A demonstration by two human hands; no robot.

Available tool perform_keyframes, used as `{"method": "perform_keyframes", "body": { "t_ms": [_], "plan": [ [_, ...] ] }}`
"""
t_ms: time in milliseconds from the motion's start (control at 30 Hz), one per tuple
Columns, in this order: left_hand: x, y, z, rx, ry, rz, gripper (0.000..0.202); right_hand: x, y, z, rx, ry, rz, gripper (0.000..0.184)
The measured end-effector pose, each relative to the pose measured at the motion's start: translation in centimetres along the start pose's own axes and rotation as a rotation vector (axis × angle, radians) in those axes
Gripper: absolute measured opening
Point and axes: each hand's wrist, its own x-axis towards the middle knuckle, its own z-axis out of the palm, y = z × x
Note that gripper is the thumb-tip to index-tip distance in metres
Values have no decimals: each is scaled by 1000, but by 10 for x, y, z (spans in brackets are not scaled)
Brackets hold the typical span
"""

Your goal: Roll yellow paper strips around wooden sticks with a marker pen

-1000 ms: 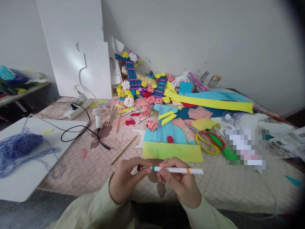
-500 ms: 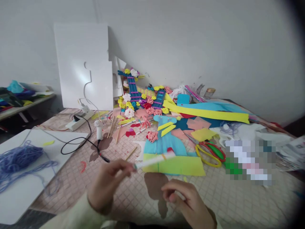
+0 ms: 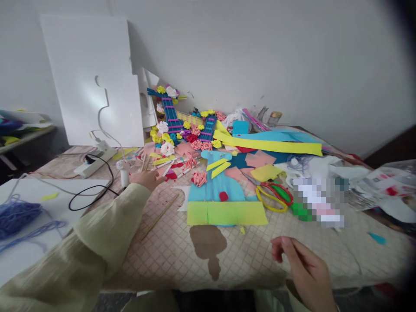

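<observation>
My left hand point(image 3: 147, 178) reaches out over the paper scraps, its fingers closed at the near end of a white marker point(image 3: 168, 167). Other markers point(image 3: 183, 171) and thin wooden sticks point(image 3: 145, 162) lie around it. My right hand point(image 3: 305, 268) hangs over the front right of the table, fingers curled in and thumb against them, with nothing visible in it. Between the hands lies a light blue dress-shaped piece point(image 3: 217, 186) with a yellow-green strip point(image 3: 227, 213) across its lower edge. A red scrap point(image 3: 223, 196) sits on the blue piece.
Scissors point(image 3: 273, 198) with yellow and red handles lie right of the blue piece. A white glue gun point(image 3: 123, 172), a power strip point(image 3: 95, 159) and black cable point(image 3: 78, 203) stand left. Paper flowers point(image 3: 167, 148) pile at the back. Purple yarn point(image 3: 19, 216) lies on a white board.
My left hand has moved forward and left with the marker, down to the other markers. My right hand has moved right, its fingers closer together. The view has turned slightly right.
</observation>
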Motion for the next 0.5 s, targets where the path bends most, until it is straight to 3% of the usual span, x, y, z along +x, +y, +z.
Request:
{"method": "perform_keyframes", "body": {
  "t_ms": [133,267,500],
  "plan": [
    [-43,7,10,32,-149,83,44,4,19,-10,-66,89,27,34],
    [-83,17,28,47,-235,121,23,14,29,-3,-15,118,55,33],
    [-88,18,31,99,-246,127,14,16,19,15,53,144,21,34]
  ]
}}
